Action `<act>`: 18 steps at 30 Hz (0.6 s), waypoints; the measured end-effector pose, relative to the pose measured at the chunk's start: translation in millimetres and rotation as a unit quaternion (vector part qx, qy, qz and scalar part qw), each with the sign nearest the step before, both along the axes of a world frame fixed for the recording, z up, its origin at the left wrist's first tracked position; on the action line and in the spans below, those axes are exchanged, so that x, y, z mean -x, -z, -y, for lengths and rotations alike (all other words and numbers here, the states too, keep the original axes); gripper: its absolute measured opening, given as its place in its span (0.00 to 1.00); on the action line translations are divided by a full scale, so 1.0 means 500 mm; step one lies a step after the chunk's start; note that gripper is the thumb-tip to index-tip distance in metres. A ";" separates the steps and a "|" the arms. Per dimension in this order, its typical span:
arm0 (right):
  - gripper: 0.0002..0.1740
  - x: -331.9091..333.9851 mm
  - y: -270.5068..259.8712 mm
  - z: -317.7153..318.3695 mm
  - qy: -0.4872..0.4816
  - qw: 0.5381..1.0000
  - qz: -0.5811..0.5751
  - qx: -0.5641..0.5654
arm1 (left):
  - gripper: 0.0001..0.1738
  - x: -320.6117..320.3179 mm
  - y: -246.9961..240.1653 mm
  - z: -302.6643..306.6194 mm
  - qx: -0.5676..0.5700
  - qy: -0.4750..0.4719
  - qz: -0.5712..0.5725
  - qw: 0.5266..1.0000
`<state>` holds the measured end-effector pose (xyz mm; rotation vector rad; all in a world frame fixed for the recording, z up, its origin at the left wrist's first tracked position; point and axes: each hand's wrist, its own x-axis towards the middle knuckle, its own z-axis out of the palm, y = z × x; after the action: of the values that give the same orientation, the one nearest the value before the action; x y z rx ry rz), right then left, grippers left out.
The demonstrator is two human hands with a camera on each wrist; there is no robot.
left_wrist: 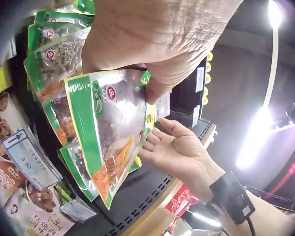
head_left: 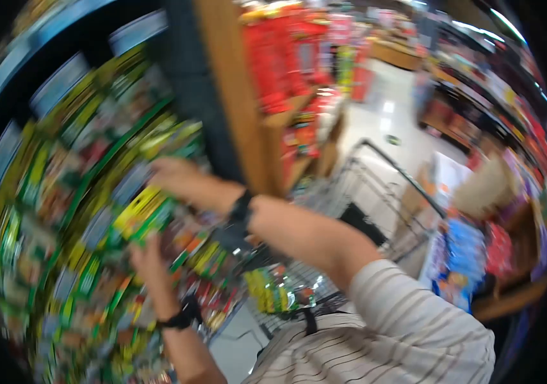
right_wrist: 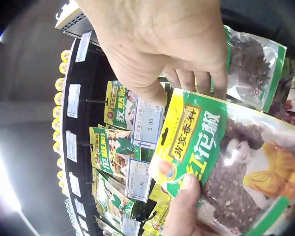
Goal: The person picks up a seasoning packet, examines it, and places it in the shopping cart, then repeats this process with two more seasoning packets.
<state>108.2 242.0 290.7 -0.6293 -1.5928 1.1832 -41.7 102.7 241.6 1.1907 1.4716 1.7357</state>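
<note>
A green and yellow packet of Sichuan peppercorns (right_wrist: 236, 177) is pinched along its side by my left hand (head_left: 148, 253), whose thumb (right_wrist: 186, 201) lies over the front in the right wrist view. A clear window shows the dark reddish spice, beside a printed figure in orange. Just above the packet, my right hand (head_left: 180, 176) has its fingers loosely bent near the packet's top edge. From the left wrist view, that right hand (left_wrist: 179, 152) shows its palm with nothing in it. Behind the packet hang other spice packets (left_wrist: 59, 54).
Shelf racks of hanging packets (head_left: 43, 185) fill the left side, with price tags (right_wrist: 150, 123) on their hooks. A wire shopping cart (head_left: 408, 173) stands to the right, and green-yellow packets (head_left: 273, 288) lie in it. A wooden post (head_left: 232, 83) edges the rack.
</note>
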 end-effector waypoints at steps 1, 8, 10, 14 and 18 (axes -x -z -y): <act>0.21 -0.010 -0.017 0.007 -0.047 0.999 -0.026 0.008 | 0.24 -0.013 -0.022 0.013 -0.011 -0.007 -0.042 0.999; 0.22 -0.026 -0.058 0.038 -0.109 0.984 -0.064 0.125 | 0.22 0.005 -0.004 -0.001 -0.079 0.056 -0.001 0.995; 0.21 -0.033 -0.078 0.059 -0.114 0.985 -0.060 0.119 | 0.22 0.009 0.001 -0.005 -0.087 0.060 0.000 0.994; 0.22 -0.046 -0.087 0.070 -0.111 0.989 -0.068 0.068 | 0.21 0.004 0.007 -0.005 -0.109 0.057 0.017 0.992; 0.24 -0.059 -0.090 0.060 -0.069 0.997 -0.036 -0.028 | 0.21 0.000 0.015 -0.015 -0.131 0.059 0.019 0.989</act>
<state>137.7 212.1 335.6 -0.4417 -1.6242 1.2425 -41.9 110.0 234.1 1.3400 1.1518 1.8997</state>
